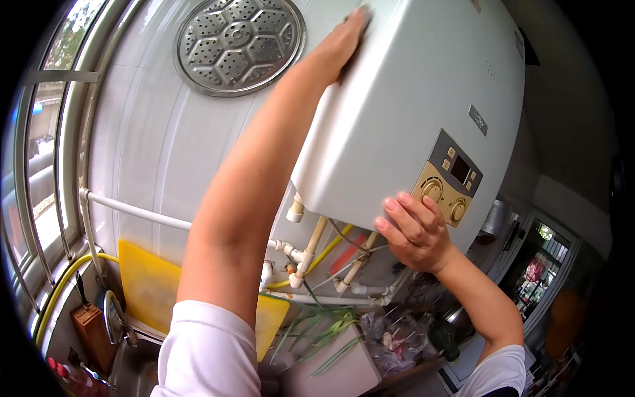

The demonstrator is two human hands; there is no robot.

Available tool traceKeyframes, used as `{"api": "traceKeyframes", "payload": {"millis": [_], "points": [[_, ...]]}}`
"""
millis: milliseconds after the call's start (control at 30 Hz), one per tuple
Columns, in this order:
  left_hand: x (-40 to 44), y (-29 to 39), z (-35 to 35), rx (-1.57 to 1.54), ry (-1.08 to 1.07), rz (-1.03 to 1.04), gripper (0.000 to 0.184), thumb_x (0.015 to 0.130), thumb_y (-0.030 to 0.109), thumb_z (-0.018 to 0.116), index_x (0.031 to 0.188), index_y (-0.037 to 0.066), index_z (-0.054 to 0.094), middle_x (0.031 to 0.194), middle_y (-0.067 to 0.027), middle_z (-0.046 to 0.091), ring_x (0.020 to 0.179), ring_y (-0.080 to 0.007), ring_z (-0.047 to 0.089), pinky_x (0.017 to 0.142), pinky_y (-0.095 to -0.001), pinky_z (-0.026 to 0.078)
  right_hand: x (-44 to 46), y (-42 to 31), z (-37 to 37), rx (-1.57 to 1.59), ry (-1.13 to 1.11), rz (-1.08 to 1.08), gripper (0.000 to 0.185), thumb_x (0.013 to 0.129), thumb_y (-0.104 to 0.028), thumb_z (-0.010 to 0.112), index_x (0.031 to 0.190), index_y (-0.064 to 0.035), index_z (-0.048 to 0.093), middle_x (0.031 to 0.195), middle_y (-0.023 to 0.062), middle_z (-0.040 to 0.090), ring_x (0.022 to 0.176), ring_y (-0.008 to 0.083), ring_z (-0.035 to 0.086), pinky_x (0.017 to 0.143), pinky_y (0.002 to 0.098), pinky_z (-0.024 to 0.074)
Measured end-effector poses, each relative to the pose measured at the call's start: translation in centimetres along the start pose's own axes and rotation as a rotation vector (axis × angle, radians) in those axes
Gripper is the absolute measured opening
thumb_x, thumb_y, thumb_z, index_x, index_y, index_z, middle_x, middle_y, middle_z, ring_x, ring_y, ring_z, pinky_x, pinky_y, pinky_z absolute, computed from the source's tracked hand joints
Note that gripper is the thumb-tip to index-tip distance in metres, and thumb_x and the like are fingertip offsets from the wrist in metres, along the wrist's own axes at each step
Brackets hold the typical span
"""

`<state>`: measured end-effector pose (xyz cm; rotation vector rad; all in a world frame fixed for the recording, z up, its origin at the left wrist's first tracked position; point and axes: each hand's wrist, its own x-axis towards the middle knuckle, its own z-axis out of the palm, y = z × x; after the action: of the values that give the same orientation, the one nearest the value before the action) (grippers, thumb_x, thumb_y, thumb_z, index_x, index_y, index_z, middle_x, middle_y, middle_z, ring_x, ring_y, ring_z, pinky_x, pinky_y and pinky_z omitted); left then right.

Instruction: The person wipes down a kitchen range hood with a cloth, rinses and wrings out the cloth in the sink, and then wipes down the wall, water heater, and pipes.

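A white wall-mounted water heater [397,119] fills the upper middle and right. My left hand [345,43] reaches up against its left side, fingers partly hidden and blurred at the top; a small greyish patch shows at the fingertips, too unclear to name. My right hand [420,235] rests at the heater's lower front edge, fingers extended and holding nothing. Its fingertips are beside the left dial [432,190] of the gold and grey control panel [451,173]. Several pipes [311,245] come down from the heater's underside.
A round perforated metal plate [238,43] is on the tiled wall. Below are a yellow board [147,281], a sink [135,367], a knife block [94,331], green onions [327,331] on a pale board [337,370], and plastic bags [397,337]. A barred window [49,145] stands left.
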<state>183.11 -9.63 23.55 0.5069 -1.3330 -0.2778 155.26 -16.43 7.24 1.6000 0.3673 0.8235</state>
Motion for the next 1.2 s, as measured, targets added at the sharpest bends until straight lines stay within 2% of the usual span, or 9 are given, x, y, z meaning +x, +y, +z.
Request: {"api": "traceKeyframes", "payload": {"millis": [100, 133, 233, 367, 400, 467, 533, 1033, 1200], "points": [[1.7, 4.7, 2.5, -0.016, -0.144, 0.366, 0.053, 0.1, 0.046, 0.038, 0.136, 0.009, 0.052, 0.128, -0.0175, 0.057, 0.118, -0.0268, 0.053, 0.106, -0.0391, 0.036, 0.0, 0.0, 0.1, 0.006, 0.007, 0.004, 0.029, 0.096, -0.024, 0.054, 0.124, -0.0227, 0.06, 0.135, -0.0014, 0.055, 0.129, 0.0201, 0.048, 0.117, 0.0404, 0.0255], [1.1, 6.0, 3.4, 0.115, -0.08, 0.383, 0.067, 0.102, 0.055, 0.023, 0.139, 0.005, 0.048, 0.13, -0.0197, 0.055, 0.12, -0.0255, 0.052, 0.108, -0.0382, 0.033, -0.1, 0.0, 0.1, 0.006, 0.004, 0.009, 0.029, 0.096, -0.024, 0.054, 0.124, -0.0229, 0.06, 0.135, -0.0014, 0.055, 0.129, 0.02, 0.048, 0.117, 0.0406, 0.0256], [6.1, 3.8, 1.9, 0.688, -0.079, 1.137, 0.059, 0.105, 0.046, 0.028, 0.133, 0.003, 0.055, 0.139, -0.0263, 0.048, 0.133, -0.0343, 0.041, 0.111, -0.04, 0.032, -0.1, -0.3, 0.2, 0.007, 0.012, 0.021, 0.03, 0.095, -0.022, 0.054, 0.125, -0.0226, 0.059, 0.135, -0.0014, 0.055, 0.129, 0.02, 0.048, 0.116, 0.0407, 0.026], [-3.3, 2.0, 2.0, 0.564, -0.034, 0.894, 0.049, 0.104, 0.041, 0.037, 0.136, 0.009, 0.056, 0.142, -0.0222, 0.048, 0.139, -0.0382, 0.033, 0.117, -0.0374, 0.021, -0.1, -0.2, 0.3, -0.005, 0.021, 0.004, 0.029, 0.095, -0.023, 0.055, 0.124, -0.0218, 0.059, 0.135, -0.0008, 0.055, 0.128, 0.0201, 0.049, 0.116, 0.0409, 0.0262], [-4.4, 0.6, 2.0, 0.579, 0.083, 1.025, 0.049, 0.1, 0.045, 0.044, 0.125, 0.009, 0.064, 0.138, -0.0281, 0.05, 0.126, -0.041, 0.049, 0.101, -0.0451, 0.042, 0.0, -0.2, 0.3, -0.01, 0.02, 0.004, 0.029, 0.095, -0.023, 0.055, 0.124, -0.0214, 0.059, 0.134, -0.0005, 0.056, 0.128, 0.0203, 0.049, 0.116, 0.0412, 0.0265], [-9.7, -1.0, 1.3, 0.564, 0.046, 0.9, 0.039, 0.103, 0.033, 0.047, 0.129, 0.008, 0.062, 0.146, -0.0245, 0.041, 0.141, -0.0356, 0.034, 0.113, -0.0393, 0.028, 0.0, -0.3, 0.2, -0.015, 0.017, 0.006, 0.028, 0.094, -0.021, 0.056, 0.122, -0.0205, 0.059, 0.134, 0.0002, 0.056, 0.127, 0.0208, 0.051, 0.115, 0.0419, 0.0274], [-14.3, -3.1, 1.2, 0.555, 0.114, 0.867, 0.033, 0.097, 0.024, 0.056, 0.127, 0.013, 0.064, 0.147, -0.0264, 0.039, 0.134, -0.0428, 0.04, 0.11, -0.0445, 0.034, 0.0, -0.3, 0.4, -0.014, 0.031, 0.009, 0.028, 0.094, -0.02, 0.056, 0.122, -0.0205, 0.059, 0.133, 0.0001, 0.056, 0.126, 0.0208, 0.051, 0.115, 0.042, 0.0276], [-18.2, -15.3, -3.1, 0.22, 0.257, 0.414, 0.05, 0.103, 0.032, 0.035, 0.139, 0.0, 0.046, 0.145, -0.0196, 0.042, 0.134, -0.0346, 0.037, 0.114, -0.0406, 0.023, 0.3, -0.7, 0.6, 0.001, 0.078, 0.047, 0.033, 0.09, -0.011, 0.055, 0.121, -0.0182, 0.058, 0.134, 0.0026, 0.056, 0.124, 0.0229, 0.054, 0.112, 0.0407, 0.0307], [-18.2, -18.3, -6.5, 0.418, 0.423, 0.333, 0.028, 0.099, 0.014, 0.046, 0.117, 0.004, 0.066, 0.112, -0.0162, 0.065, 0.103, -0.0293, 0.061, 0.09, -0.0362, 0.048, 0.2, -0.7, 0.8, 0.005, 0.09, 0.047, 0.035, 0.088, -0.01, 0.056, 0.122, -0.0188, 0.059, 0.132, 0.0027, 0.057, 0.123, 0.0233, 0.054, 0.111, 0.0404, 0.0325]]}}
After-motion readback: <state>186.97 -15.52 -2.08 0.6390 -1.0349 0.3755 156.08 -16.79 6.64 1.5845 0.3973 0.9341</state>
